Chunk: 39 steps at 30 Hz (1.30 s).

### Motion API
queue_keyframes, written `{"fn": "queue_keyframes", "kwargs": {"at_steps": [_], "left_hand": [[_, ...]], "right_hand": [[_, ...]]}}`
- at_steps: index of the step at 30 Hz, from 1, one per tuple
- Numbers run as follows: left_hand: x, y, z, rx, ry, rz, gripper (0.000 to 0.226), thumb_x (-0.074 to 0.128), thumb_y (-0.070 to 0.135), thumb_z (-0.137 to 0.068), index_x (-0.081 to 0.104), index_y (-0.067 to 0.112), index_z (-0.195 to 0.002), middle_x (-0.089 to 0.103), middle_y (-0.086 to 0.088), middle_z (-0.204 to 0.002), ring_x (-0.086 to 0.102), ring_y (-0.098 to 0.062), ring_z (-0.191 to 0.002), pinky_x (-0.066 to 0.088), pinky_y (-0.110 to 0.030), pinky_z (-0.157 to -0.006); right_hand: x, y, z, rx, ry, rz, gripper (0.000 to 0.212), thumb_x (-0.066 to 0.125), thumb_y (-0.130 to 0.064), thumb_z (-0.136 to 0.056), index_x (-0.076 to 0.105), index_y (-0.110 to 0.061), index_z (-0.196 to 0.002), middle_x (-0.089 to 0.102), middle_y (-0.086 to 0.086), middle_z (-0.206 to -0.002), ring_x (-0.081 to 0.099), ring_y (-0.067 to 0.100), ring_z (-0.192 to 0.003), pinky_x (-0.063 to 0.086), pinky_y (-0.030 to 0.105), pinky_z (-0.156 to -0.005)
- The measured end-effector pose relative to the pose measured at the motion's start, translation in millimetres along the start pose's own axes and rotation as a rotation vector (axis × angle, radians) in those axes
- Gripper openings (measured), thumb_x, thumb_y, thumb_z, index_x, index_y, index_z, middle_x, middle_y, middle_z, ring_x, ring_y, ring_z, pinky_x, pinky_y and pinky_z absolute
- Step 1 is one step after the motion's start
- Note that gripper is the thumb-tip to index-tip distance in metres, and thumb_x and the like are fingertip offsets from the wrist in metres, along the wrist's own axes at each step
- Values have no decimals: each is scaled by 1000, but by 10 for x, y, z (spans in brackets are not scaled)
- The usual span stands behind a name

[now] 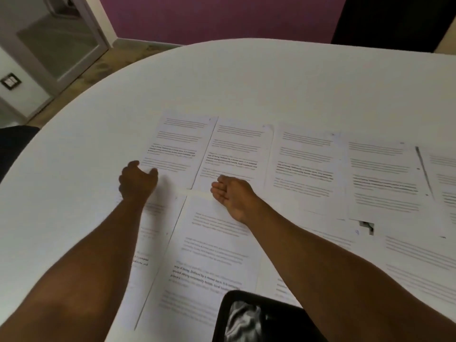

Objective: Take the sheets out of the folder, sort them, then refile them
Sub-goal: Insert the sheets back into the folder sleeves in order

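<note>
Several printed sheets lie in two rows on a white round table (246, 77). My left hand (137, 181) pinches the near left corner of the far-left sheet (182, 144) between thumb and fingers. With loosely curled fingers, my right hand (229, 193) rests at the near edge of the second sheet (237, 149), over the top of a near-row sheet (209, 243); nothing shows in its grip. More sheets (306, 159) (385, 176) continue to the right. A black-rimmed glossy object (227, 304), possibly the folder, sits at the bottom edge on the near sheets.
The table's curved edge runs along the left and back. Beyond it are a purple wall (222, 16), a glass door (56, 40) at the back left and a dark shape (394, 18) at the back right. A small dark scrap (367, 227) lies among the right-hand sheets.
</note>
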<state>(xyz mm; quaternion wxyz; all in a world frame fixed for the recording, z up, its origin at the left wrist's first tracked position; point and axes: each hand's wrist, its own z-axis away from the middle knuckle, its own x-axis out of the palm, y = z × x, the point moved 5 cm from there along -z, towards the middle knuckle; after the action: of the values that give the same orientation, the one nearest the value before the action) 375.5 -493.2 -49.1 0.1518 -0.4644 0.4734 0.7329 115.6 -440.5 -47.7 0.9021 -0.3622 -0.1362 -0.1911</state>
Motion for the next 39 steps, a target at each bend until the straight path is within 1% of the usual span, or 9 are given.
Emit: {"fn": "queue_keyframes", "kwargs": {"at_steps": [6,9,11,14,18,21,27,34,39], "left_hand": [[45,-160,-650,-115,-36,-153,89,71,55,-78,36,3,-142,43,-24,-141,38,-42,-132,34,-52,-107],[63,-259,-861,-142,-61,-218,97,77,62,-66,44,-1,-133,50,-24,-132,45,-42,-125,40,-50,-103],[62,-286,-952,-155,-93,-239,88,83,61,-59,55,-1,-116,61,-22,-115,55,-41,-113,46,-47,-96],[78,-268,-1032,-152,-204,-113,55,90,43,-59,58,1,-73,60,-14,-70,61,-31,-78,46,-35,-73],[63,-267,-1071,-180,-270,-25,55,95,34,-52,65,-4,-79,66,-19,-75,63,-30,-74,52,-41,-79],[54,-148,-1023,-141,-224,35,36,89,20,-65,59,0,-68,56,-7,-51,54,-25,-58,46,-32,-65],[-11,113,-743,-115,-189,422,47,77,9,-77,59,7,-121,62,-16,-117,62,-29,-99,51,-36,-74],[-51,424,602,-108,-316,748,24,68,9,-86,65,13,-110,67,-10,-106,65,-22,-89,58,-30,-70],[-67,383,1757,-133,-446,800,11,65,6,-89,67,11,-99,70,-9,-97,67,-22,-83,59,-26,-60]], "right_hand": [[420,1,-476,36,23,26,40,59,-14,-96,52,7,-129,48,28,-138,48,38,-129,46,37,-104],[517,35,-652,40,82,114,43,61,-14,-93,51,7,-129,64,16,-99,63,22,-92,45,47,-103],[578,73,-760,53,111,157,38,61,-13,-91,56,5,-124,55,9,-81,54,18,-74,47,48,-100],[671,135,-892,54,110,194,18,68,-17,-88,66,-2,-96,67,7,-84,59,19,-80,53,44,-94],[740,93,-1092,-90,163,470,25,74,-26,-83,64,-4,-87,63,6,-72,63,21,-74,56,32,-77],[771,-60,-1106,-215,205,782,11,64,-19,-86,65,-9,-92,66,3,-84,66,19,-82,52,26,-70],[573,-374,-610,-460,242,829,12,64,-18,-86,65,-12,-76,73,5,-84,70,23,-81,59,36,-77],[-333,-453,526,-524,306,791,15,68,-29,-85,66,-17,-77,62,-9,-66,62,15,-70,52,30,-68],[-1228,-78,1327,-427,395,677,9,72,-29,-85,70,-20,-85,73,-4,-83,67,14,-78,55,32,-74]]}}
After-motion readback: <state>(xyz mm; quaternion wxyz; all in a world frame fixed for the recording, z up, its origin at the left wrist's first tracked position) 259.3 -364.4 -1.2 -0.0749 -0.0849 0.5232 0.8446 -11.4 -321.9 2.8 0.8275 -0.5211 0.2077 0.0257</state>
